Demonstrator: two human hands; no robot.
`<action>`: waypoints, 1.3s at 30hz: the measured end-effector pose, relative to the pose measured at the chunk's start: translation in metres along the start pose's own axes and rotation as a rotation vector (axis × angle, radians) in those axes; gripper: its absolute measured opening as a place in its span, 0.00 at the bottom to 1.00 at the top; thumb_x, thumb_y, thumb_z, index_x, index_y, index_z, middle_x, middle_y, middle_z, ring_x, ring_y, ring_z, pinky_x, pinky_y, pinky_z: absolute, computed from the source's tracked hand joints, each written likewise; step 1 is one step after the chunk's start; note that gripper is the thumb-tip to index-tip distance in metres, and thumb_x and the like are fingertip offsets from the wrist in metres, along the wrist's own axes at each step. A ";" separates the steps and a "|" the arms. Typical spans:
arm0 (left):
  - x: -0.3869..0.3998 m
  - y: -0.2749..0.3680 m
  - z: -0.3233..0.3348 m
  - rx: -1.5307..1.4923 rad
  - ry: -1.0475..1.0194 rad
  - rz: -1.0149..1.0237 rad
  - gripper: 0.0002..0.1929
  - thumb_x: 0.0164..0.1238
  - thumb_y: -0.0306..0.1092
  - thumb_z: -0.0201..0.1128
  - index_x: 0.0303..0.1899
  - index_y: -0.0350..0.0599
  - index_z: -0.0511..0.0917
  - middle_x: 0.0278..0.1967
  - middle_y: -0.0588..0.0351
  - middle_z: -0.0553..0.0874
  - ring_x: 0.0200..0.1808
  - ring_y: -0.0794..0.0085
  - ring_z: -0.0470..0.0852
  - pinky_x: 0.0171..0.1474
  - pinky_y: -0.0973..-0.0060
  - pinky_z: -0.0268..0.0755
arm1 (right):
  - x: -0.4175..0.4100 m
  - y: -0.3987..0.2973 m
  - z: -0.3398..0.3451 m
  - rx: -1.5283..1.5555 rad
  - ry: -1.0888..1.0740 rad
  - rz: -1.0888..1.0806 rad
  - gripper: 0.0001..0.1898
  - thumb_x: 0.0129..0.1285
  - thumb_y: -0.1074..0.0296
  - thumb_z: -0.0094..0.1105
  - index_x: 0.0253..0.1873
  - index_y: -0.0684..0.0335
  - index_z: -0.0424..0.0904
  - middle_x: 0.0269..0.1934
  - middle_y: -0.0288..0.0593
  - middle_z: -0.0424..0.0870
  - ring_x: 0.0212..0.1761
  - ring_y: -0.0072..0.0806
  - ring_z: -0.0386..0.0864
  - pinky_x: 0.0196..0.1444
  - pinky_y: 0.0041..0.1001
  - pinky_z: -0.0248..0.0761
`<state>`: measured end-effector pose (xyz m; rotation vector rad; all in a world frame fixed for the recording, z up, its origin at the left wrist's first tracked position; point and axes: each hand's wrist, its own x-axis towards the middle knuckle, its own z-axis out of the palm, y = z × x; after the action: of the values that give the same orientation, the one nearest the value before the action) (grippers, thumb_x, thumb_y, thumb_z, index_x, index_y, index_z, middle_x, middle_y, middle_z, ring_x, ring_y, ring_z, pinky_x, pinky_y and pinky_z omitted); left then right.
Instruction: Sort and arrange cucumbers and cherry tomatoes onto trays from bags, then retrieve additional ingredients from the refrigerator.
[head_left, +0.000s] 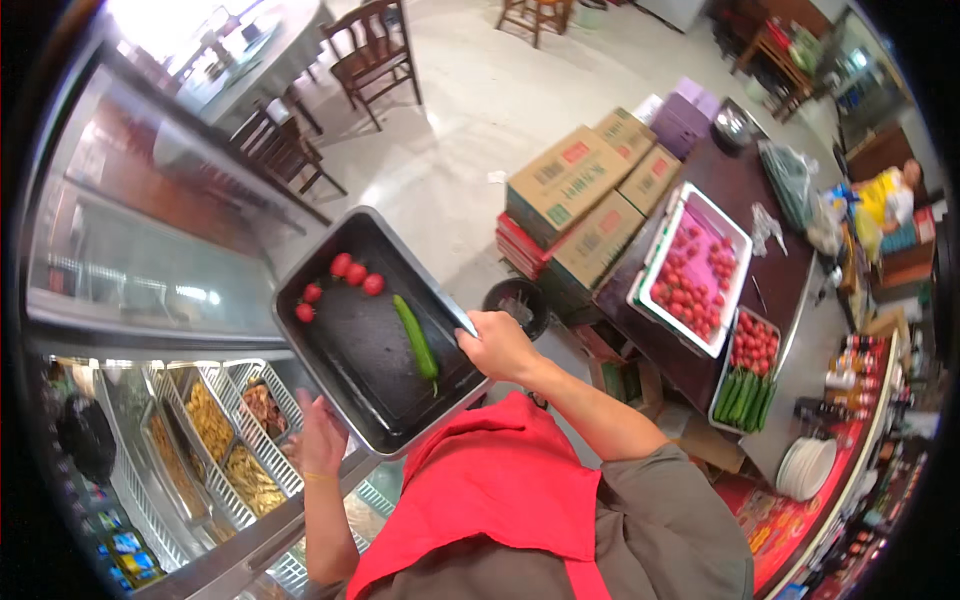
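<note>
My right hand (499, 346) grips the right rim of a dark rectangular tray (352, 352), which is tilted in front of me. Several small red tomatoes (356, 274) lie near the tray's far left part, and one green cucumber (416, 339) lies towards its right side. At the tray's lower left edge is my left hand (321, 439), slightly blurred, fingers spread; whether it touches the tray I cannot tell. Below and left of that hand, an open refrigerated case holds white plastic baskets (217, 431) and metal pans of food.
A dark table on the right bears a white foam box (739, 277) of tomatoes and a tray of tomatoes and cucumbers (744, 397). Cardboard boxes (574, 180) are stacked beside it, near a black bin (517, 306). A glass door (150, 247) stands left; a person (889, 196) is far right.
</note>
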<state>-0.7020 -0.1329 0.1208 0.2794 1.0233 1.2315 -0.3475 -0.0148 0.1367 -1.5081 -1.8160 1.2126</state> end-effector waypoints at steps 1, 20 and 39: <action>0.011 -0.012 0.013 0.101 0.004 -0.053 0.32 0.89 0.59 0.45 0.72 0.37 0.72 0.68 0.49 0.83 0.67 0.58 0.81 0.75 0.60 0.69 | -0.017 0.020 -0.008 0.013 0.023 0.010 0.16 0.69 0.59 0.61 0.40 0.70 0.82 0.37 0.68 0.86 0.44 0.68 0.84 0.49 0.57 0.75; 0.247 -0.214 0.206 1.018 -0.258 -0.164 0.21 0.75 0.43 0.65 0.50 0.28 0.86 0.38 0.56 0.88 0.40 0.74 0.83 0.43 0.69 0.75 | -0.086 0.222 -0.139 0.067 0.573 0.489 0.28 0.70 0.46 0.68 0.36 0.75 0.81 0.36 0.72 0.85 0.43 0.67 0.85 0.45 0.51 0.75; 0.377 -0.298 0.309 0.969 -0.283 -0.134 0.20 0.72 0.42 0.61 0.47 0.29 0.84 0.38 0.35 0.89 0.44 0.46 0.89 0.52 0.57 0.77 | 0.126 0.248 -0.182 -0.539 0.486 0.870 0.24 0.68 0.50 0.72 0.53 0.67 0.83 0.50 0.58 0.84 0.55 0.55 0.84 0.54 0.48 0.80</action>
<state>-0.2825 0.1898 -0.0947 1.0787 1.2987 0.4731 -0.1062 0.1627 -0.0073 -2.7781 -1.2018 0.5453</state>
